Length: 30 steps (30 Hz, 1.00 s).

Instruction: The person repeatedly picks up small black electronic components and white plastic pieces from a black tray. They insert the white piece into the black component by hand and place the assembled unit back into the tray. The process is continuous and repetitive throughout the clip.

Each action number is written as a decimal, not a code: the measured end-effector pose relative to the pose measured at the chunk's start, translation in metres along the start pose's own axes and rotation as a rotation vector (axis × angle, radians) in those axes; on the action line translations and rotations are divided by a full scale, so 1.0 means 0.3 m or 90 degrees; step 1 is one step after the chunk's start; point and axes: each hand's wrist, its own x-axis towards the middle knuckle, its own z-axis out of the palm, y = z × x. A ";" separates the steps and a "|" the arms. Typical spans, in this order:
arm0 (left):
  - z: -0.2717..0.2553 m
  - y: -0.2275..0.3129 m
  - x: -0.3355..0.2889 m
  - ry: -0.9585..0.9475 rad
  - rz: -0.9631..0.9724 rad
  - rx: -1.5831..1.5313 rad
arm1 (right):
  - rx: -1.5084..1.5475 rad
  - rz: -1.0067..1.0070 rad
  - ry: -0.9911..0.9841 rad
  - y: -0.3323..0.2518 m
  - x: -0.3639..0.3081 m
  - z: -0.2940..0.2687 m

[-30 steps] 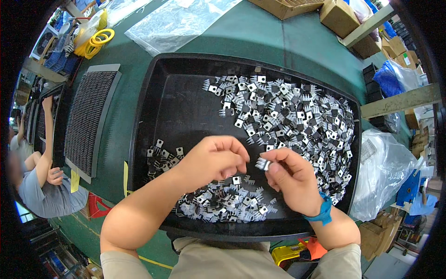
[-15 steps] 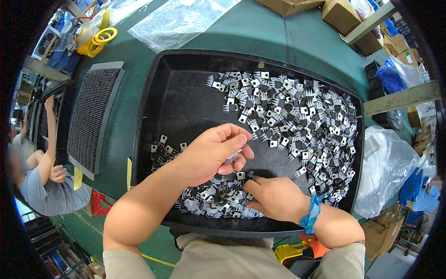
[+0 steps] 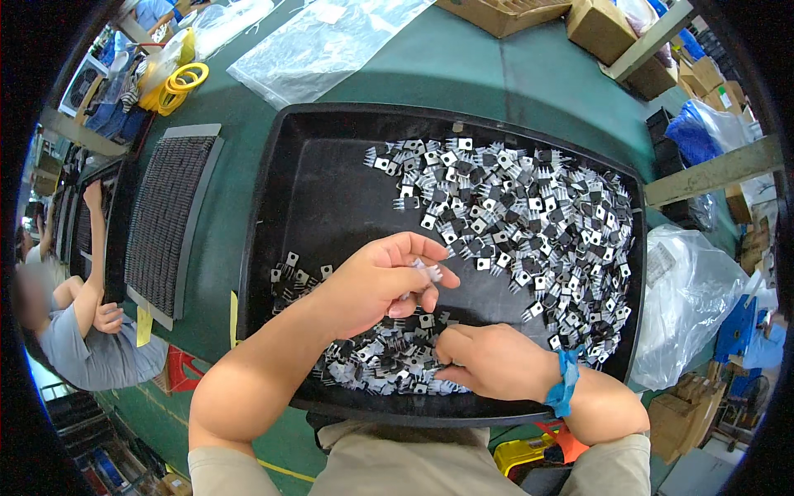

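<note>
A large black tray holds heaps of small transistors with black bodies, silver tabs and metal legs. Over its middle my left hand is curled around a few small whitish-silver parts with prongs, probably transistors. My right hand, below and to the right, has thumb and forefinger drawn together at the edge of the near pile. Whatever lies between those fingertips is hidden. A smaller cluster of transistors lies beside my left forearm, partly covered by it.
Left of the tray stands a grey rack packed with dark rows. Clear plastic bags lie behind the tray and at its right. Yellow rings and cardboard boxes sit farther back. Another person sits at the left.
My left hand has loosened slightly, showing more of the whitish parts. My right hand has shifted a little, its thumb and forefinger closer together. The whole view has tilted slightly.
</note>
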 end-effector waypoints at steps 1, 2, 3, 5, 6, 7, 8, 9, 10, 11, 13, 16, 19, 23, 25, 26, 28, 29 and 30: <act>-0.003 -0.002 0.002 -0.009 0.000 0.014 | 0.068 -0.004 0.014 -0.006 0.003 -0.011; -0.011 -0.005 0.003 -0.018 0.000 0.028 | 0.120 0.014 0.036 -0.018 0.002 -0.028; -0.016 -0.006 0.003 -0.026 0.000 0.043 | 0.172 0.032 0.059 -0.035 0.000 -0.047; -0.018 -0.003 0.000 -0.048 -0.010 0.033 | 0.246 0.062 0.149 -0.045 -0.003 -0.056; -0.018 -0.002 0.000 -0.058 -0.014 0.028 | 0.267 0.073 0.217 -0.046 -0.006 -0.052; -0.022 -0.004 0.000 -0.057 -0.011 0.029 | 0.288 0.085 0.284 -0.048 -0.009 -0.049; -0.027 -0.006 0.002 -0.056 -0.008 0.030 | 0.293 0.083 0.321 -0.033 -0.009 -0.046; -0.030 -0.007 0.004 -0.055 -0.005 0.032 | 0.348 0.122 0.354 -0.036 -0.013 -0.054; -0.028 -0.007 0.005 -0.033 0.001 0.008 | 0.373 0.126 0.425 -0.017 -0.012 -0.049; -0.023 -0.005 0.007 -0.011 0.006 -0.016 | 0.398 0.130 0.495 -0.004 -0.003 -0.049; -0.013 -0.006 0.008 0.019 0.024 -0.009 | 0.443 0.159 0.551 -0.009 0.000 -0.072; -0.008 -0.014 0.006 0.033 0.050 0.094 | 0.206 0.135 0.486 0.023 0.005 -0.068; -0.014 -0.019 0.007 0.041 0.034 0.174 | 0.065 0.120 0.375 0.030 0.012 -0.072; -0.014 -0.020 0.014 0.056 0.024 0.180 | 0.055 0.170 0.314 0.037 0.028 -0.052; -0.011 -0.019 0.015 0.063 0.034 0.186 | -0.035 0.096 0.314 0.087 0.040 -0.014; -0.004 -0.011 0.011 0.070 0.031 0.185 | -0.061 0.129 0.277 0.072 0.042 -0.016; 0.000 -0.007 0.012 0.075 0.026 0.180 | -0.101 0.140 0.277 0.077 0.062 -0.002; -0.001 -0.007 0.012 0.073 0.025 0.176 | -0.121 0.146 0.277 0.079 0.073 0.001; -0.001 -0.009 0.013 0.069 0.023 0.172 | -0.144 0.165 0.259 0.077 0.082 -0.001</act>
